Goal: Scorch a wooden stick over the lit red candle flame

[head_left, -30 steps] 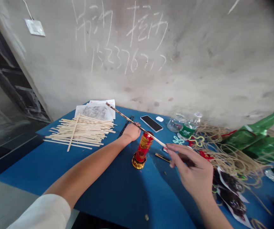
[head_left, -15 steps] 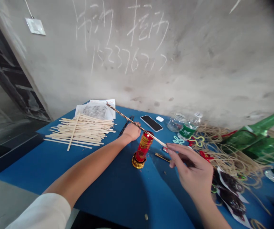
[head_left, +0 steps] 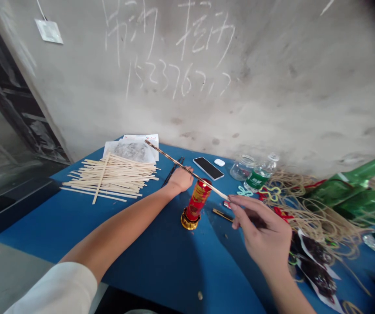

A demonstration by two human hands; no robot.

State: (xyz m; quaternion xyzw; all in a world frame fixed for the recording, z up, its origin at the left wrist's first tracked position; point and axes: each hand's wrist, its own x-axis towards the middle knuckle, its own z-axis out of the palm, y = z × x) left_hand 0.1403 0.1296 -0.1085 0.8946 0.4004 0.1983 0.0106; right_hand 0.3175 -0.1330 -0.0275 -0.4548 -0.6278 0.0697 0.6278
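The right hand (head_left: 264, 235) is in a narrow pinch, with thumb and fingers closed on the pale end of a long, thin bamboo strip (head_left: 174, 161). The strip is mottled brown and runs past the top of a red-and-gold cylindrical candle (head_left: 197, 201), just ahead of the hand. A light, level pinch gives steady control. The left hand (head_left: 181, 179) rests curled on a blue table (head_left: 148, 257), holding nothing visible, with a heap of pale strips (head_left: 109, 179) to its left.

Chalk-marked concrete wall (head_left: 288, 87); blue table (head_left: 148, 266)
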